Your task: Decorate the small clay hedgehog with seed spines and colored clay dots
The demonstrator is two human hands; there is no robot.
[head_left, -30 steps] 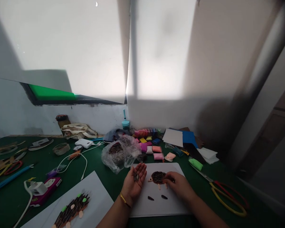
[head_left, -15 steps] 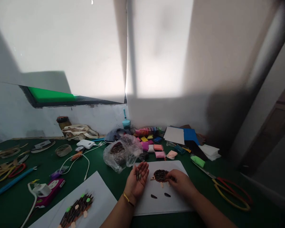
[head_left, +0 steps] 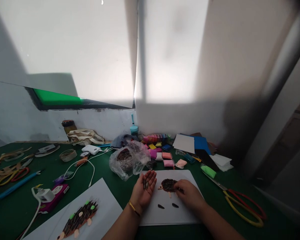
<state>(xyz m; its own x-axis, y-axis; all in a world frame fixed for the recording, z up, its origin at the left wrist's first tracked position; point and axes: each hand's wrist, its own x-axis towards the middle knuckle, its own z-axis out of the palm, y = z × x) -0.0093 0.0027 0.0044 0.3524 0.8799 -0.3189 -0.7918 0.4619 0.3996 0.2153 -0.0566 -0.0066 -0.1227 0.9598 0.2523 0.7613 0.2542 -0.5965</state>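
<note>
Our left hand [head_left: 143,192] lies open, palm up, bearing seeds [head_left: 145,184]; our right hand [head_left: 190,193] curls at the hedgehog [head_left: 168,185], hold unclear. Beyond our left sits a bag [head_left: 137,163]; scissors [head_left: 226,190] lie right of both.

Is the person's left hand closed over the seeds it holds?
No, the left hand is open, palm up, and the seeds lie visible on it.

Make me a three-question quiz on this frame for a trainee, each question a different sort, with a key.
1. True or false: the left hand holds seeds in its upturned palm.
2. How many separate seeds show on the sheet below the hedgehog? A) two B) four C) six
3. Fill in: the scissors to the right of that sheet have one yellow handle and one ____ handle.

Key: 1. true; 2. A; 3. red
</note>
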